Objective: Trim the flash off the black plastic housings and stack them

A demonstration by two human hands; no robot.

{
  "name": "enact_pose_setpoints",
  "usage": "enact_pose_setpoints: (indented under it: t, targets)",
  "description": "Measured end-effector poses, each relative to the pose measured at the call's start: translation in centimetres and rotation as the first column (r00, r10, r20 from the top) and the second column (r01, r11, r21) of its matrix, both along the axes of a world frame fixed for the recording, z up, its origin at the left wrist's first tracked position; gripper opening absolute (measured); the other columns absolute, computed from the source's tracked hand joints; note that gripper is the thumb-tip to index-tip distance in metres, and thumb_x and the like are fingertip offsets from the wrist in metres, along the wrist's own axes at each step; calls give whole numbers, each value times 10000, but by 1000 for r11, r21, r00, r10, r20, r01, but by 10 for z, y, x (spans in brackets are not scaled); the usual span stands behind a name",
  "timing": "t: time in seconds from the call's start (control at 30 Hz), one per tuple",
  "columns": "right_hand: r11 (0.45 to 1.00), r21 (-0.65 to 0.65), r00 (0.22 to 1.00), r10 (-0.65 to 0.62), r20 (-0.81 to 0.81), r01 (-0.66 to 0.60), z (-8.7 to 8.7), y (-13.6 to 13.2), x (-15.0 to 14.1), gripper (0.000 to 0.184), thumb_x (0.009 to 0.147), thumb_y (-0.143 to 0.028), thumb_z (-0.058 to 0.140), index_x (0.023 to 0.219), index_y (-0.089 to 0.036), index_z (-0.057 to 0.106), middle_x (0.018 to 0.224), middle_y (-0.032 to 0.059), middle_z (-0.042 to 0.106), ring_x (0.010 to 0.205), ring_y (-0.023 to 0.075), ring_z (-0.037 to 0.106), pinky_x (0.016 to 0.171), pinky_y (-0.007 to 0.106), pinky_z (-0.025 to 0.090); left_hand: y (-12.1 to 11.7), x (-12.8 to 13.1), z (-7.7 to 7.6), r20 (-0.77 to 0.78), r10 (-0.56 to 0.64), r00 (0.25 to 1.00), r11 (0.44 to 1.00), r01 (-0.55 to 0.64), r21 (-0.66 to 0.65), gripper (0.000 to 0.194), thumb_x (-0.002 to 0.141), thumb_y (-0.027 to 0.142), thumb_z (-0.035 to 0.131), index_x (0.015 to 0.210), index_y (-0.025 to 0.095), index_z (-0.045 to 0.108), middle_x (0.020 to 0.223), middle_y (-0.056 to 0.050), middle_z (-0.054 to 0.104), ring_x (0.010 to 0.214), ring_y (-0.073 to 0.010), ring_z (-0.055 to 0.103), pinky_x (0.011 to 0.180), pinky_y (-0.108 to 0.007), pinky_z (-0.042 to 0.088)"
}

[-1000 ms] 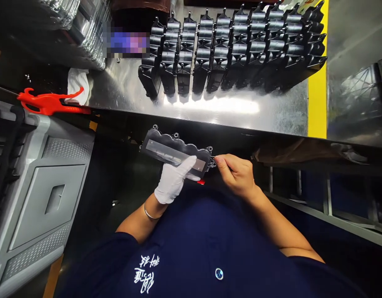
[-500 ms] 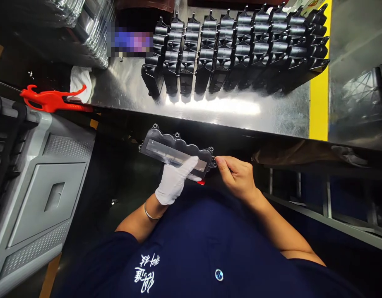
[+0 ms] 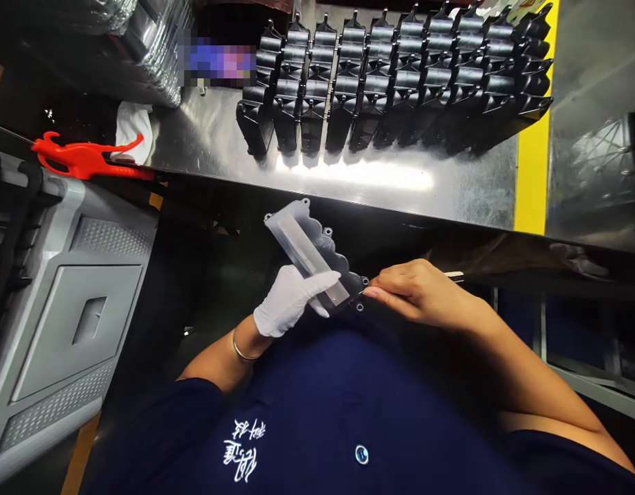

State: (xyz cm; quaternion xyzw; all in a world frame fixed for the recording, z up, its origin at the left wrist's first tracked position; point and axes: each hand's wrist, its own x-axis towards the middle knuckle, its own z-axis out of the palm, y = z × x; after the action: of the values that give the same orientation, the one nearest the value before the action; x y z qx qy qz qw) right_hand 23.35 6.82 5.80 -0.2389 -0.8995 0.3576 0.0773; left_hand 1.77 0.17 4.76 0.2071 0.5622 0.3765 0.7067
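Note:
A black plastic cover (image 3: pixel 342 265) with a scalloped edge, small ringed lugs and a pale rectangular strip is held in front of my body. My left hand (image 3: pixel 291 295), in a white glove, is closed around its lower long edge, the thumb lying across the strip. My bare right hand (image 3: pixel 415 292) pinches a slim, pen-like tool (image 3: pixel 455 276), whose light rear end sticks out behind the hand. The fingertips are at the cover's right end, beside a lug. The tool's tip is too small to make out clearly.
Rows of similar black plastic covers (image 3: pixel 366 130) stand on the metal bench (image 3: pixel 203 144). A red air blow gun (image 3: pixel 82 157) lies at the bench's left end near a white cloth (image 3: pixel 134 127). A grey plastic case (image 3: pixel 72 330) stands at left; yellow tape (image 3: pixel 531 179) marks the right.
The cover has turned clockwise, its left end swinging up. My right hand has turned and shifted slightly right, and the tool's rear end now shows. A red bit under the cover is no longer visible.

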Motion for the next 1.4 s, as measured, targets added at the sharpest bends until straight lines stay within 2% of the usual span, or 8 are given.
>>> enact_pose_setpoints:
  t: [0.07, 0.17, 0.3, 0.5, 0.83, 1.0, 1.23, 1.4]
  targets:
    - [992, -34, 990, 123, 63, -121, 2, 2, 2, 395, 973, -369, 425, 688, -191, 632, 577, 13, 598, 502, 107, 513, 529, 248, 348, 2, -1, -1, 42, -32, 999, 999, 32, 1, 300, 717, 340, 758, 886, 95, 720, 690, -56, 706, 504, -155, 637, 378, -211, 486]
    - [966, -105, 963, 247, 104, -237, 1, 2, 5, 388, 972, -364, 433, 676, -194, 617, 568, 10, 592, 501, 110, 512, 528, 252, 334, 7, -5, -1, 127, 73, 989, 996, -79, 42, 305, 744, 315, 733, 980, 125, 699, 851, -66, 723, 612, -168, 670, 379, -187, 476]
    - [985, -111, 991, 131, -42, -134, 5, 7, 9, 280, 970, -296, 442, 792, -190, 630, 628, 8, 602, 544, 105, 534, 556, 230, 379, 14, -13, 3, 117, 89, 989, 994, -96, 56, 334, 744, 298, 736, 1031, 134, 688, 912, -78, 718, 666, -185, 677, 375, -186, 485]
    - [992, 102, 996, -60, -71, 67, 12, 11, 2, 250, 962, -268, 409, 852, -192, 621, 717, 45, 614, 630, 137, 559, 578, 252, 394, 16, -13, -1, 189, -16, 982, 999, 8, 46, 286, 813, 289, 664, 1047, 127, 684, 853, -82, 710, 619, -148, 659, 376, -164, 475]
    - [930, 365, 999, -41, -2, 39, 5, 4, -7, 317, 956, -303, 452, 745, -161, 641, 587, 15, 577, 532, 112, 526, 507, 249, 333, 15, -16, -7, 121, -68, 990, 997, 64, 36, 259, 823, 323, 658, 969, 111, 687, 792, -58, 693, 592, -128, 616, 422, -194, 479]
    - [948, 319, 1000, -1, 14, -3, 6, 10, -8, 362, 968, -311, 424, 701, -171, 623, 575, 16, 560, 516, 108, 496, 509, 246, 321, 13, -13, -10, 142, -73, 987, 997, 68, 37, 269, 806, 317, 676, 982, 115, 700, 796, -65, 708, 578, -135, 628, 404, -194, 475]
    - [973, 83, 976, 212, 46, -216, -2, 7, 2, 408, 980, -358, 419, 661, -174, 594, 555, -4, 535, 495, 95, 468, 527, 244, 313, 17, -19, -9, 261, 14, 965, 999, -6, -33, 212, 802, 262, 677, 936, 99, 699, 797, -72, 718, 557, -124, 646, 404, -173, 490]
    - [985, 172, 1000, 27, 0, -27, -4, 0, 6, 385, 993, -373, 381, 779, -162, 622, 624, 17, 566, 557, 105, 508, 550, 232, 358, 24, -29, -10, 337, 135, 932, 990, -142, -3, 170, 790, 239, 690, 917, 127, 705, 876, -62, 727, 746, -164, 707, 490, -166, 542]
